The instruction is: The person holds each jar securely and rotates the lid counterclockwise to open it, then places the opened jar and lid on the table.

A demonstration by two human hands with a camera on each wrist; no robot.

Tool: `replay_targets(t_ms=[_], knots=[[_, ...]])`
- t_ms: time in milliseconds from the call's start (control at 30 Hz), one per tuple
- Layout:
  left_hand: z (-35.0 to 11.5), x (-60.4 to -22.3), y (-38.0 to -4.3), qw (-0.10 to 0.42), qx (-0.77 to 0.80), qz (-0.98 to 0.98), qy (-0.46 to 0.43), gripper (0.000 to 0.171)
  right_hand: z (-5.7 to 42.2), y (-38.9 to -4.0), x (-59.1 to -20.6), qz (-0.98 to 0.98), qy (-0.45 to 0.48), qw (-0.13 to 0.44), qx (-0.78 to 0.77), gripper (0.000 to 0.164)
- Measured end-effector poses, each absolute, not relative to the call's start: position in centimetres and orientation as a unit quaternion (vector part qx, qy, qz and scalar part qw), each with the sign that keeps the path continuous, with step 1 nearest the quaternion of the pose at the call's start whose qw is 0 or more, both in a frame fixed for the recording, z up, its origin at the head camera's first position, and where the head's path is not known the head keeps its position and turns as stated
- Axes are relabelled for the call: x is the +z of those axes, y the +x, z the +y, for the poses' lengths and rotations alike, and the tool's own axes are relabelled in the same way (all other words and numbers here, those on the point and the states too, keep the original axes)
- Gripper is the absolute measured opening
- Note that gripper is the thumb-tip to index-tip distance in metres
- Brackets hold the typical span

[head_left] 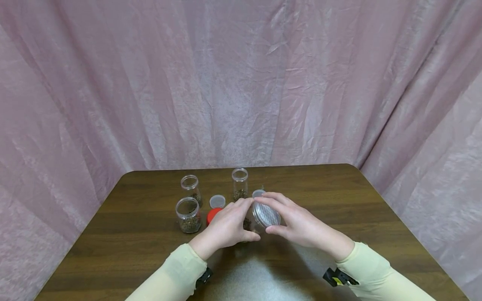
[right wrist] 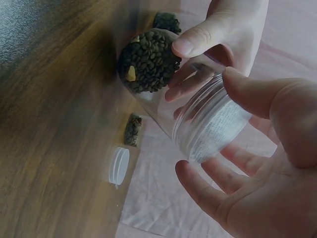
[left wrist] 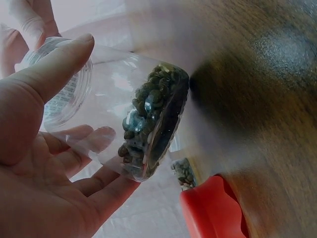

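A clear plastic jar (left wrist: 111, 74) leans between my hands, with small dark grains (left wrist: 146, 111) gathered at its base. My left hand (head_left: 226, 228) grips the jar's side, thumb across the upper part and fingers around underneath. At the jar's top sits a clear screw lid (right wrist: 218, 131) with printed text. The right hand (head_left: 301, 225) holds this lid by its edge, its thumb at one side and fingertips at the other. A couple of yellow bits (right wrist: 131, 74) show among the grains in the right wrist view.
Two open jars with grains, a rear one (head_left: 190, 184) and a nearer one (head_left: 188, 214), stand at the left. Another open jar (head_left: 240, 182) stands behind my hands. Loose lids (head_left: 217, 201) and a red, wavy-sided object (head_left: 213, 215) are close by. A pink curtain (head_left: 241, 83) hangs behind the wooden table (head_left: 113, 238).
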State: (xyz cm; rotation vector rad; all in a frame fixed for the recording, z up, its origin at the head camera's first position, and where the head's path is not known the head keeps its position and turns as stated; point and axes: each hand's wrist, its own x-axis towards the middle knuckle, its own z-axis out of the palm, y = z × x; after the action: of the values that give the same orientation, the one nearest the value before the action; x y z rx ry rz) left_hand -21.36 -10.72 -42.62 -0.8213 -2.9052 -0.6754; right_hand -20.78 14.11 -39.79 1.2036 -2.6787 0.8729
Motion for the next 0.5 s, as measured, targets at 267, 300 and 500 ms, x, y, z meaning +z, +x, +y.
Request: replay_targets(t_ms=[267, 300, 500], knots=[[-10.80, -42.61, -21.48, 0.027, -0.219, -0.939, -0.263, 0.095, 13.94, -20.89, -40.15, -0.875, 0.387, 0.073, 0.281, 0.079], [-10.80, -42.62, -21.48, 0.027, -0.220, -0.939, -0.263, 0.095, 13.92, -20.91, -40.18, -0.877, 0.383, 0.077, 0.280, 0.079], [-10.80, -42.64, -21.48, 0.022, -0.228, -0.938, -0.262, 0.095, 13.86, -20.97, -40.31, -0.888, 0.352, 0.072, 0.286, 0.073]])
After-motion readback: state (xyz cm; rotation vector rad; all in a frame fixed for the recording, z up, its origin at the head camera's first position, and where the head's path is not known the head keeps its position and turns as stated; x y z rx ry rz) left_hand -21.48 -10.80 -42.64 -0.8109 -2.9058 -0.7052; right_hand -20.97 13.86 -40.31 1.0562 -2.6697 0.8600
